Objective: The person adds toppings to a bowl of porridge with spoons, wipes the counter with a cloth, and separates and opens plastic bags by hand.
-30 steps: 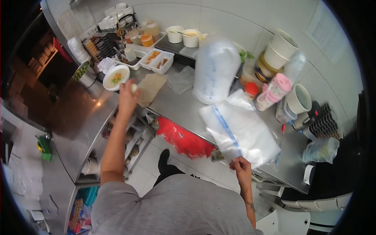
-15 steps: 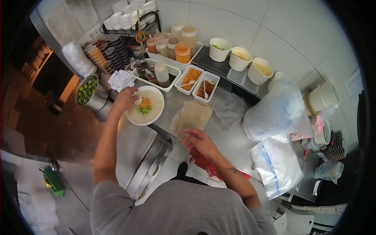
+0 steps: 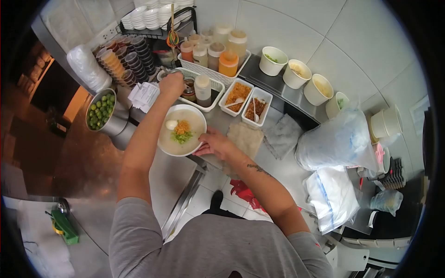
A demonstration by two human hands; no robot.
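Note:
A white bowl (image 3: 164, 147) of pale porridge stands at the counter's edge. On the porridge lie a whole white egg (image 3: 171, 124), orange shreds (image 3: 182, 126) and chopped green onion (image 3: 181, 136). My right hand (image 3: 216, 144) grips the bowl's right side, thumb at the rim and fingers beneath. Beyond the bowl, my left hand (image 3: 171, 86) is closed at the near-left end of a white basket (image 3: 214, 100) of jars. Its fingertips are hidden, so what it grips is unclear. A dark jar (image 3: 189, 89) and a clear squeeze bottle (image 3: 203, 91) stand just right of it.
Two tubs of orange shreds (image 3: 239, 95) and brown bits (image 3: 262, 97) hold spoons. Folded cloths (image 3: 245, 139) lie right of the bowl. A pot of green limes (image 3: 101, 110) stands left, near stacked sauce cups (image 3: 134, 67). Plastic bags (image 3: 333, 139) fill the right side.
My left hand has left the egg in the bowl and moved up to the jar basket. My right hand has moved left from above the cloth and taken hold of the bowl.

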